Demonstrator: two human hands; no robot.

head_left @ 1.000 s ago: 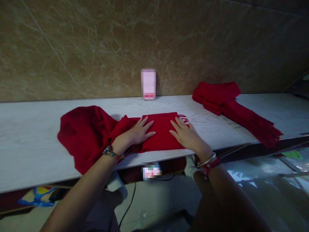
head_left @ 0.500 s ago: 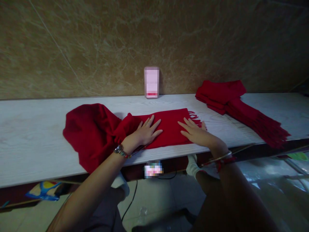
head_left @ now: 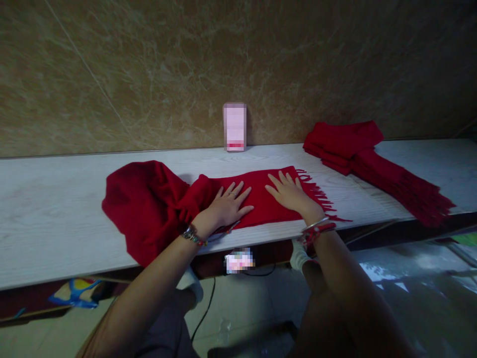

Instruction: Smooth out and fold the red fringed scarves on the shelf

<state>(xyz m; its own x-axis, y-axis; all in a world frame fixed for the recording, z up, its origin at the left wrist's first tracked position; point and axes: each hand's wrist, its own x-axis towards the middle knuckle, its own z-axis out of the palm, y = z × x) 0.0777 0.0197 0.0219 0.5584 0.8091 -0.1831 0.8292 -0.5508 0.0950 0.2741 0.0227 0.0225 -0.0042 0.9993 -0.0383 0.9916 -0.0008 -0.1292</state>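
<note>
A red fringed scarf (head_left: 261,199) lies on the pale wood-grain tabletop (head_left: 55,214). Its right part is flat, with the fringe spread at the right end, while the left part is heaped in loose folds. My left hand (head_left: 225,205) rests flat on the scarf, fingers spread, close to where the heap begins. Near the fringe, my right hand (head_left: 290,194) is pressed on the flat part with its fingers stretched out. Neither hand grips anything. The scarf's underside is hidden.
A second red scarf (head_left: 346,149), folded with its fringed end trailing right, lies at the back right. A phone (head_left: 235,127) leans upright against the brown marbled wall (head_left: 149,64). Below the front edge are a blue package (head_left: 76,293) and a black cable (head_left: 204,308).
My right hand has moved left and slightly up off the fringe onto the flat cloth, and more of the fringe shows spread out. My left hand stays in about the same place on the scarf.
</note>
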